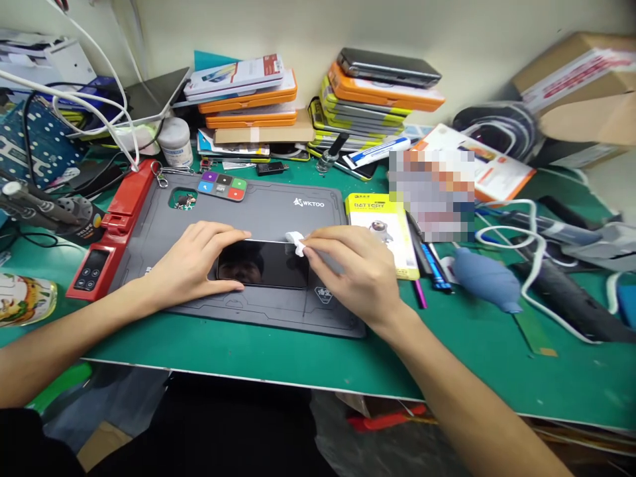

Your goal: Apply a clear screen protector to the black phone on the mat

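A black phone [268,265] lies screen up on the dark grey work mat [209,319], its glass reflecting part of a person. My left hand [195,265] grips the phone's left end, thumb along the near edge and fingers along the far edge. Over the phone's right end, my right hand [355,268] pinches a small crumpled white wipe [297,242] between thumb and fingers. The wipe is at the phone's far right corner. My right palm hides part of the mat.
A red device [116,232] borders the mat's left side. Stacked boxes [251,119] stand behind. To the right are a yellow battery package [410,262], pens and tools, a blue air blower [484,278] and white cables. A cup [27,299] sits at far left.
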Action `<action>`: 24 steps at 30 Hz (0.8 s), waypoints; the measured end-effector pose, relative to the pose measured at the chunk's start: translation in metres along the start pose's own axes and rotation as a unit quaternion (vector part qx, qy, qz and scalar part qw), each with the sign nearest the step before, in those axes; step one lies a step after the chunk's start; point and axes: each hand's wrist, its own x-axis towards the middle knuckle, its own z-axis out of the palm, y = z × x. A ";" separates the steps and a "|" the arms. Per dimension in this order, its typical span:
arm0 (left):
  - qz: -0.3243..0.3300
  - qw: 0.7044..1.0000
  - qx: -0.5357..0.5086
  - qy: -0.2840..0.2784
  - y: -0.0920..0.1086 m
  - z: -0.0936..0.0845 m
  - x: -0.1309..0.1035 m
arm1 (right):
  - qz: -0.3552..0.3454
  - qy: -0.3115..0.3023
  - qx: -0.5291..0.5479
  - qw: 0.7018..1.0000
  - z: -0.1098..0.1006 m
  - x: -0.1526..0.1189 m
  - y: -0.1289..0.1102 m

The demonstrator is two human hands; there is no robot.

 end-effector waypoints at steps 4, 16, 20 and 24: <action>-0.038 0.999 -0.021 -0.029 -0.001 0.001 0.002 | -0.058 -0.058 0.007 0.997 0.004 -0.002 0.000; -0.040 0.998 -0.001 -0.048 0.000 0.009 0.002 | -0.124 -0.175 0.002 0.977 0.021 0.004 -0.009; -0.036 0.998 0.009 -0.044 -0.002 0.010 0.001 | -0.123 -0.190 -0.013 0.974 0.026 0.008 -0.021; -0.031 0.999 0.010 -0.043 -0.005 0.010 0.000 | -0.103 -0.195 -0.026 0.975 0.015 -0.003 -0.017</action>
